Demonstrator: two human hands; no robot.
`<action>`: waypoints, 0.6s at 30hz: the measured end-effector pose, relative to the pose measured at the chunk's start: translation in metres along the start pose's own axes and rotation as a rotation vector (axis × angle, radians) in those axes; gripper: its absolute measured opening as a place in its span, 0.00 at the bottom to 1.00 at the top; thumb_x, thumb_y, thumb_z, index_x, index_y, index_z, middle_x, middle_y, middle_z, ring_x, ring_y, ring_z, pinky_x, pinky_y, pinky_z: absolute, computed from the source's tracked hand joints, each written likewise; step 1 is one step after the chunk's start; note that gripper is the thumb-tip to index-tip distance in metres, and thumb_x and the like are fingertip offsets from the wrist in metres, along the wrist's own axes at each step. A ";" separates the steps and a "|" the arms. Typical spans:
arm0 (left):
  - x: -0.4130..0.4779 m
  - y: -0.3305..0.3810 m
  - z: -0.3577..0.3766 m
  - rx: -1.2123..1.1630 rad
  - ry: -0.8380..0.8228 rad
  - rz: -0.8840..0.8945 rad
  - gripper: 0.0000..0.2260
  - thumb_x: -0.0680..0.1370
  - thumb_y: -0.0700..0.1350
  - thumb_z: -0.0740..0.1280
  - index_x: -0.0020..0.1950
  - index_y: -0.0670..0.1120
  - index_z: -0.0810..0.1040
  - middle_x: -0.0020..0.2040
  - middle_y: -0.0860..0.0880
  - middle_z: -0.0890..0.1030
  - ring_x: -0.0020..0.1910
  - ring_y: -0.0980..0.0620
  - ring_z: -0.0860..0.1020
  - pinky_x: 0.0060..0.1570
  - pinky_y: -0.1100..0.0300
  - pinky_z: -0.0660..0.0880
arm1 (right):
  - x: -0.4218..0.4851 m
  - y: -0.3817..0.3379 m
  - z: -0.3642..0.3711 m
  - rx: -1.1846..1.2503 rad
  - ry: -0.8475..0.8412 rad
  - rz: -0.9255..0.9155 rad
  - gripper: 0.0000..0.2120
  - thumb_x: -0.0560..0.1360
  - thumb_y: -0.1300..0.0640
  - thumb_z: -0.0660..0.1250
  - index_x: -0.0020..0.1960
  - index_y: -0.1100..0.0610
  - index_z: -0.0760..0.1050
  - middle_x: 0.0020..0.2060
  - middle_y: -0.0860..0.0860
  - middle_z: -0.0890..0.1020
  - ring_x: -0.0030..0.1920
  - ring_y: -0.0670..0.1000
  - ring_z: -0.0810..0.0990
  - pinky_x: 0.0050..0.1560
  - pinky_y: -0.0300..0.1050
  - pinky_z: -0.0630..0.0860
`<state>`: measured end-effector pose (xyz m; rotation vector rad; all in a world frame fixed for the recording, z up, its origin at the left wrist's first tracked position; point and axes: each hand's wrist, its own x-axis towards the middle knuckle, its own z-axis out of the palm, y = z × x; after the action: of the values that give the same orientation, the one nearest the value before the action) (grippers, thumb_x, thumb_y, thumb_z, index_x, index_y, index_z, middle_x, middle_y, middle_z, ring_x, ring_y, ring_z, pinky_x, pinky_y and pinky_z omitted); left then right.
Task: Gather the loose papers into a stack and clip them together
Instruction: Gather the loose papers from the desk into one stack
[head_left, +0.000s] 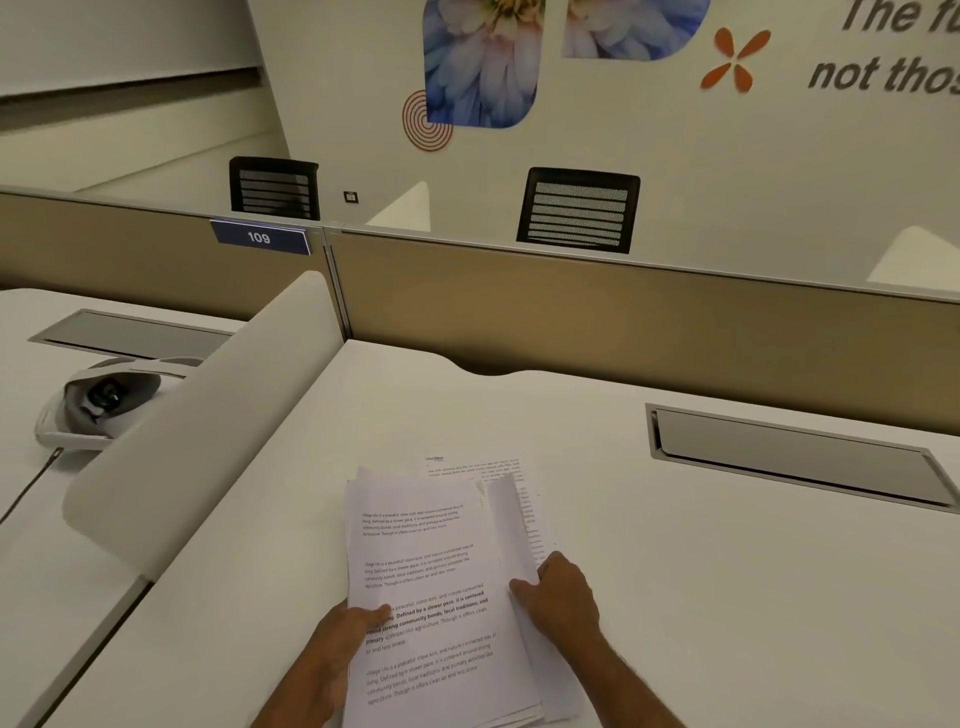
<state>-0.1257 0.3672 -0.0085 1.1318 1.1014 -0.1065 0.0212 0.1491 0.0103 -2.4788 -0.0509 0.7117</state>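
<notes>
A stack of white printed papers (426, 566) is held just above the white desk (675, 597), in the lower middle of the head view. My left hand (337, 639) grips its left edge, thumb on the top page. My right hand (563, 597) grips the right edge, where several sheets curl upward. One more printed sheet (483, 465) lies flat on the desk, sticking out beyond the stack's far edge. No clip is visible.
A tan partition (623, 312) closes off the desk's far side. A metal cable flap (795, 457) is set into the desk at right. A curved white divider (208, 415) stands at left, and beyond it a headset (98, 405) with a cable rests on the neighbouring desk.
</notes>
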 end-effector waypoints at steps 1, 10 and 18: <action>0.001 0.000 0.000 0.001 -0.004 -0.006 0.07 0.80 0.34 0.69 0.56 0.40 0.80 0.49 0.36 0.85 0.48 0.35 0.83 0.58 0.37 0.79 | -0.001 -0.002 -0.001 0.034 -0.017 -0.003 0.24 0.73 0.43 0.71 0.60 0.57 0.71 0.52 0.50 0.78 0.56 0.54 0.81 0.49 0.46 0.76; -0.011 -0.006 -0.016 -0.257 -0.152 -0.086 0.19 0.77 0.31 0.68 0.68 0.39 0.78 0.61 0.32 0.84 0.63 0.31 0.79 0.66 0.32 0.74 | -0.005 0.031 -0.014 0.457 -0.168 -0.056 0.13 0.75 0.65 0.63 0.54 0.59 0.83 0.49 0.53 0.88 0.44 0.52 0.86 0.43 0.43 0.82; -0.029 -0.009 -0.011 -0.179 -0.268 0.011 0.25 0.72 0.36 0.76 0.69 0.41 0.79 0.62 0.33 0.84 0.64 0.31 0.80 0.69 0.33 0.72 | -0.018 0.064 -0.043 0.780 -0.266 -0.022 0.10 0.78 0.64 0.69 0.59 0.58 0.83 0.50 0.56 0.89 0.53 0.60 0.88 0.58 0.55 0.84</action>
<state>-0.1529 0.3582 0.0071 0.9328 0.8484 -0.1437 0.0197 0.0700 0.0155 -1.6344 0.0870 0.8480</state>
